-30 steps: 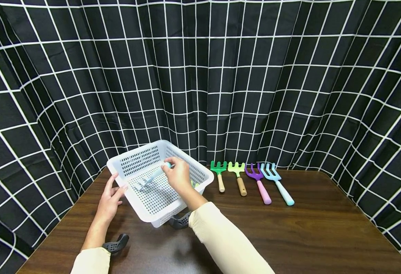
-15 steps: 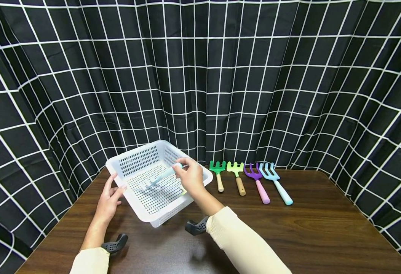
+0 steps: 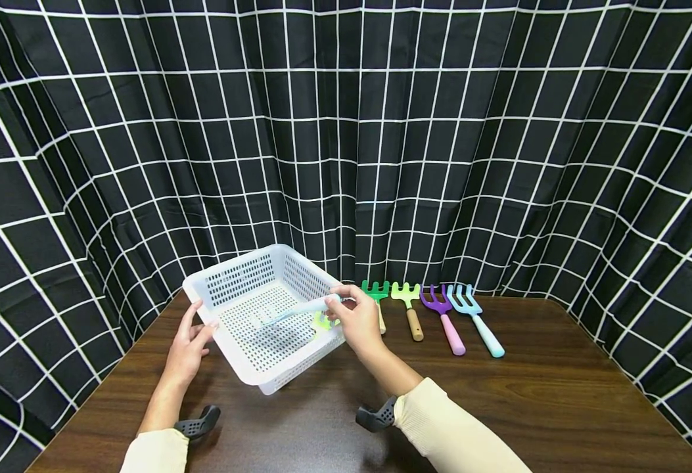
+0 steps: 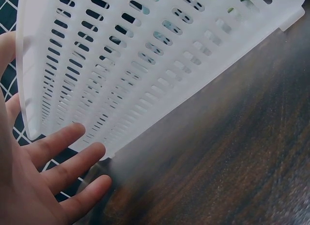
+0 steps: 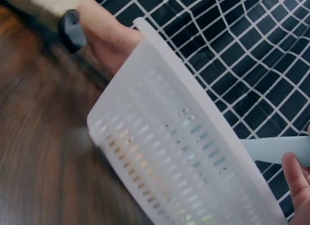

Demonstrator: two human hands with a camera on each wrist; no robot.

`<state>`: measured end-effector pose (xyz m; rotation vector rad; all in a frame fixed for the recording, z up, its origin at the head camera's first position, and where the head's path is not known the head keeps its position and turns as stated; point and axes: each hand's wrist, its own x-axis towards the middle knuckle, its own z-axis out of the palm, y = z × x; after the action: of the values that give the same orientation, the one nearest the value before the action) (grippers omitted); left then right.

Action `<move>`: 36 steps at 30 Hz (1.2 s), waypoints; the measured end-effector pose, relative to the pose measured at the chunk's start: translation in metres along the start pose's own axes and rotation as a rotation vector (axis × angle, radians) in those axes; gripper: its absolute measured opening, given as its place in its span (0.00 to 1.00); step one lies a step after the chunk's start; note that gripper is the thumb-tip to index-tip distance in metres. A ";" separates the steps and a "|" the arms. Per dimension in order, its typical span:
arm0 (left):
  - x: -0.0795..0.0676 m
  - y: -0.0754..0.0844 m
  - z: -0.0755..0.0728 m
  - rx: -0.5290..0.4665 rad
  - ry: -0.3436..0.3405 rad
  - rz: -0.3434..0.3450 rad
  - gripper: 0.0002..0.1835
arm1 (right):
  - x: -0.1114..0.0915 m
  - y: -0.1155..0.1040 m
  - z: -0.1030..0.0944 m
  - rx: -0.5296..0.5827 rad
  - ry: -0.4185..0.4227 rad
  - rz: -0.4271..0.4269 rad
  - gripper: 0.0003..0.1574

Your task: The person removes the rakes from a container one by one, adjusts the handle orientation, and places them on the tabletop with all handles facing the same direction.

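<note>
With thumb and fingers, my left hand (image 3: 184, 349) grips the left rim of a white slotted plastic basket (image 3: 242, 364). In the left wrist view, several fingers (image 4: 80, 164) spread below the basket's outer wall. My right hand (image 3: 360, 322) pinches the handle end of a light blue hand fork (image 3: 304, 307), over the basket's right rim. The fork slants down to the left, its tines inside the basket. A yellow-green pronged tool (image 3: 322, 322) lies in the basket's right part, partly hidden by the wall and fork. The right wrist view shows the light blue handle (image 5: 273, 148) between my fingers.
Right of the basket, several hand forks lie in a row on the brown wooden table (image 3: 529, 381): green (image 3: 376, 289), yellow-green (image 3: 406, 293), purple with pink handle (image 3: 452, 335), and light blue (image 3: 487, 336). A black curtain with white grid (image 3: 440, 131) stands behind.
My right hand has moved right, from over the basket's middle to its right rim, drawing the light blue hand fork along. My left hand and the basket have stayed in place.
</note>
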<state>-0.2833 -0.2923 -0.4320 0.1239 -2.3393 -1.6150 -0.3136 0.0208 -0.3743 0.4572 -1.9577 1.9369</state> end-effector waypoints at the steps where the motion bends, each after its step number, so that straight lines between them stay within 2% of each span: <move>1: 0.000 0.000 0.000 0.001 0.000 -0.001 0.37 | -0.002 -0.001 -0.004 -0.003 -0.002 -0.003 0.13; 8: 0.000 0.000 0.001 0.005 0.006 0.000 0.37 | -0.019 -0.021 -0.030 -0.026 -0.016 -0.048 0.11; 15: 0.000 -0.001 0.001 0.007 0.007 0.005 0.37 | -0.016 0.009 -0.052 0.083 -0.011 -0.074 0.11; 20: 0.001 -0.003 0.001 0.006 0.005 0.005 0.37 | -0.013 0.020 -0.069 0.092 0.016 -0.008 0.10; 25: 0.000 -0.001 0.002 0.003 0.013 0.018 0.36 | -0.015 0.024 -0.083 0.171 0.028 -0.007 0.09; 33: 0.000 -0.001 0.002 0.009 0.022 0.042 0.36 | -0.023 0.029 -0.104 0.280 -0.010 0.102 0.10; 36: 0.000 -0.002 0.002 0.010 0.024 0.039 0.36 | -0.024 0.029 -0.111 0.305 -0.014 0.117 0.10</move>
<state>-0.2841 -0.2915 -0.4342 0.0985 -2.3175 -1.5744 -0.3029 0.1319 -0.4103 0.4432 -1.7363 2.3262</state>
